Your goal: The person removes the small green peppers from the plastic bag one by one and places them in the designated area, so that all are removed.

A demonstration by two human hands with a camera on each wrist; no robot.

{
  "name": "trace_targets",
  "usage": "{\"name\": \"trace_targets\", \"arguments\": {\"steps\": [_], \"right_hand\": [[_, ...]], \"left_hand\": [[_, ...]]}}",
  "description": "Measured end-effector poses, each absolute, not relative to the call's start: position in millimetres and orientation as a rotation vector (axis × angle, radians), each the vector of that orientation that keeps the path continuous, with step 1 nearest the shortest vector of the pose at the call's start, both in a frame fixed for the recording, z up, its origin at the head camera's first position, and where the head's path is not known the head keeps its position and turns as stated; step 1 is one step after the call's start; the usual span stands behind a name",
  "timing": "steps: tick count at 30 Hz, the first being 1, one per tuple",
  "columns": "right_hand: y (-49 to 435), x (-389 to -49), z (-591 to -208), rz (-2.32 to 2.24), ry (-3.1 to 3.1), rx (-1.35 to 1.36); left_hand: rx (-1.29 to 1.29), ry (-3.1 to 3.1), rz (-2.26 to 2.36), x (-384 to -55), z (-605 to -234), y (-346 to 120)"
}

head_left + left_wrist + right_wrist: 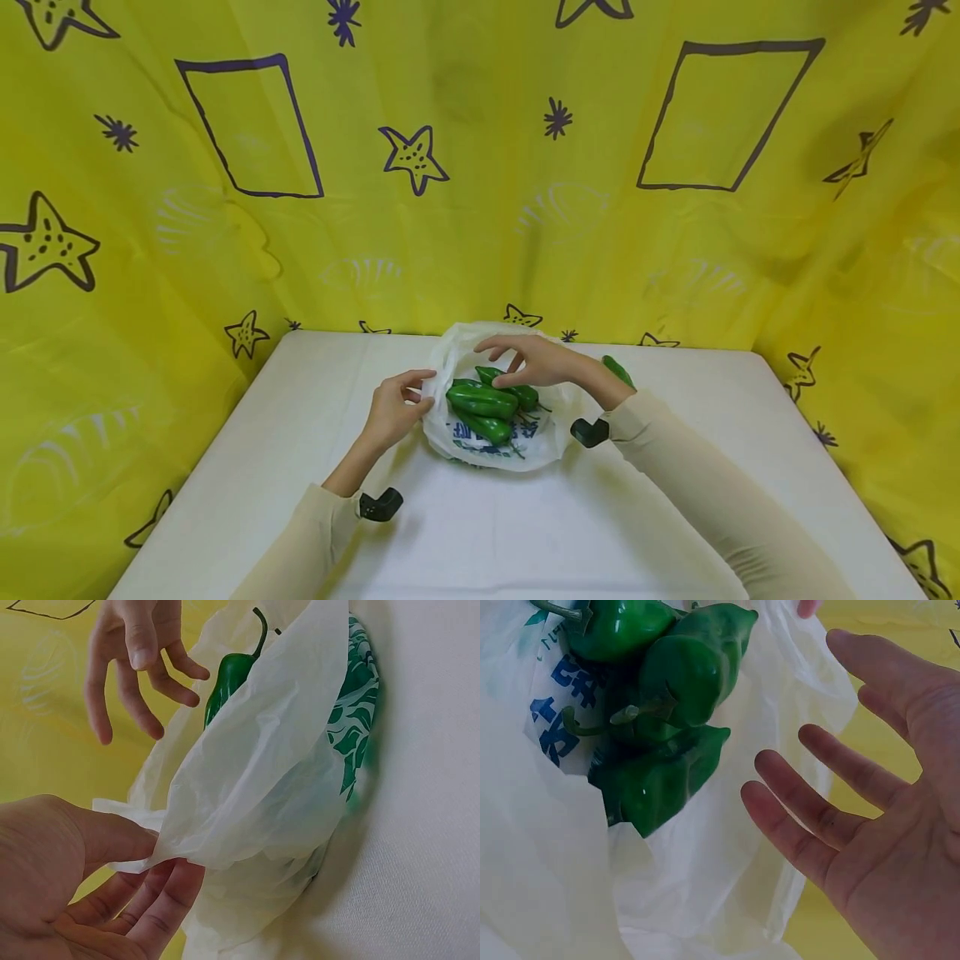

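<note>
Your left hand (393,408) pinching the plastic bag (498,457), your right hand (542,360) spread above its green peppers (486,402), near far edge of worktop (697,371)

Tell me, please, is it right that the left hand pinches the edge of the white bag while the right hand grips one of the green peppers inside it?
Not quite: the right hand holds nothing. The right wrist view shows its fingers spread, apart from the green peppers inside the white bag. The left hand does pinch the bag's edge.
</note>
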State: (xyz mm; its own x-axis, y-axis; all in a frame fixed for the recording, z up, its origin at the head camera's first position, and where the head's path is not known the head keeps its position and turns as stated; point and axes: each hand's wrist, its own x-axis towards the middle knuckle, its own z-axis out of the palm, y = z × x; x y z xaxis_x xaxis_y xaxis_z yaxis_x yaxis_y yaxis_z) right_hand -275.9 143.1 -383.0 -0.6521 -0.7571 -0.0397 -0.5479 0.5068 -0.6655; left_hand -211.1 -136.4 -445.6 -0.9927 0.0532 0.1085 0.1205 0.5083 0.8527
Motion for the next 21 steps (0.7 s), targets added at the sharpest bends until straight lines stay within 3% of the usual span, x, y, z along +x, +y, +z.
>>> {"name": "trace_targets", "arguments": {"steps": [21], "right_hand": [[132,-277,-405,-0.829,2.354,-1.134]], "left_hand": [[-0.169,-2.657,-1.522,-211,-447,-134]]}}
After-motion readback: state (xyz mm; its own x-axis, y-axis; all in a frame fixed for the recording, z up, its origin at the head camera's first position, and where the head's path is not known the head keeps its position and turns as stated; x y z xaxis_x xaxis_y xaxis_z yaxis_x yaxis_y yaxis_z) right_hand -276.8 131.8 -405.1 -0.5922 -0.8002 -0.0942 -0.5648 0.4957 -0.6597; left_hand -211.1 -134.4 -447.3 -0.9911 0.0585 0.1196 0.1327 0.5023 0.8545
